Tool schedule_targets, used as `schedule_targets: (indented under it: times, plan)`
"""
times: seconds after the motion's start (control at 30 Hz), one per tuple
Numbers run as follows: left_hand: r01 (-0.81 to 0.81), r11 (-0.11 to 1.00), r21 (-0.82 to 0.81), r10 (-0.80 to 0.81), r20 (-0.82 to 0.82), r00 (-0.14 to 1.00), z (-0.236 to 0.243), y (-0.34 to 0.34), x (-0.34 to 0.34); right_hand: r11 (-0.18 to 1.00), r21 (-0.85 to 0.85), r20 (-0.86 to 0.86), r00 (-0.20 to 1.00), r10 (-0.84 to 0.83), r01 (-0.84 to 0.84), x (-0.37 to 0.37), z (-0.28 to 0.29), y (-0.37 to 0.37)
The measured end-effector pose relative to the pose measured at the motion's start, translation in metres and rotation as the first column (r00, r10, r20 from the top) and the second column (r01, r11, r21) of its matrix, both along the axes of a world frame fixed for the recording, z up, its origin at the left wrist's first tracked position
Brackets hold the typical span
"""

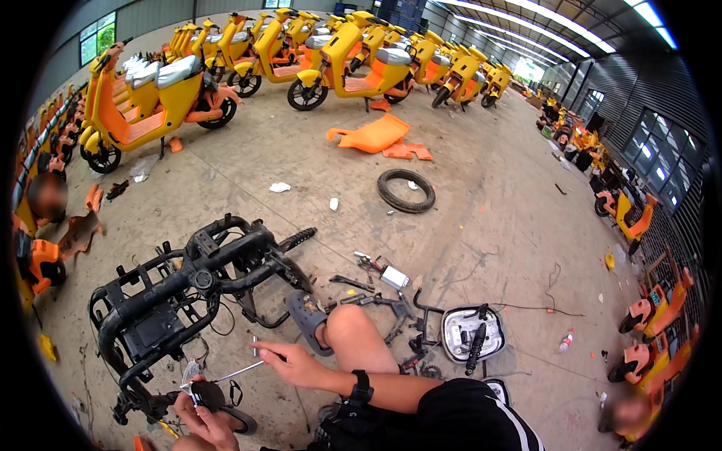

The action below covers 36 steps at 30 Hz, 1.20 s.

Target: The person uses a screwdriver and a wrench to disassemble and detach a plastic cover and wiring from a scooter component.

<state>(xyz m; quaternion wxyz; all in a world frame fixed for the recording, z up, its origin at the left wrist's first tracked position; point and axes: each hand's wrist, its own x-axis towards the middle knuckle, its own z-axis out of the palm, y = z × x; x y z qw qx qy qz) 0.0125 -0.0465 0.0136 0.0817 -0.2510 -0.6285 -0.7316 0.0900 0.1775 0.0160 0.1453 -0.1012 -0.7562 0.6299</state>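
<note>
My right hand (289,366), with a black watch at the wrist, is closed around the handle of a T-handle wrench (242,371). The wrench's thin silver shaft slants down to the left, toward a dark rounded part (207,394) with silver metal on it. My left hand (204,422) is wrapped round that part from below, at the lower end of a black scooter frame (197,279). The frame lies on the concrete floor in front of me, its tubes, brackets and loose cables bare. I cannot make out exactly where the wrench tip meets the part.
Beside my knee lie a silver controller box (393,277), black brackets and a white tray (472,334) with a shock absorber (475,349). Farther off are a tyre (406,190) and an orange panel (370,135). Rows of yellow scooters (361,71) stand behind; more line both sides.
</note>
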Motion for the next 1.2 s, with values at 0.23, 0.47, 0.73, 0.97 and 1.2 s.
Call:
schedule_targets:
  times: [0.23,0.47,0.73,0.97,1.2]
  plan:
    - [-0.011,0.999,-0.034,0.011,-0.026,1.0,-0.004,-0.006,-0.004,1.0,0.01,-0.031,0.999,-0.01,0.01,0.001,0.005,-0.009]
    - [0.001,1.0,0.013,0.0,-0.031,1.0,-0.009,-0.01,-0.004,0.971,-0.106,0.208,0.95,0.234,-0.216,0.003,0.005,0.004]
    - [-0.131,0.987,-0.091,0.123,-0.086,0.989,0.005,-0.007,0.004,0.978,0.203,-0.168,0.982,0.088,-0.053,-0.001,-0.034,-0.013]
    - [0.064,0.998,-0.009,-0.064,-0.149,0.987,0.018,-0.005,0.003,0.972,-0.232,0.13,0.989,0.07,-0.038,0.003,0.007,-0.011]
    - [0.065,0.995,0.074,-0.049,-0.194,0.98,0.022,-0.008,0.006,1.0,0.009,-0.045,0.999,0.004,-0.004,0.004,0.02,-0.021]
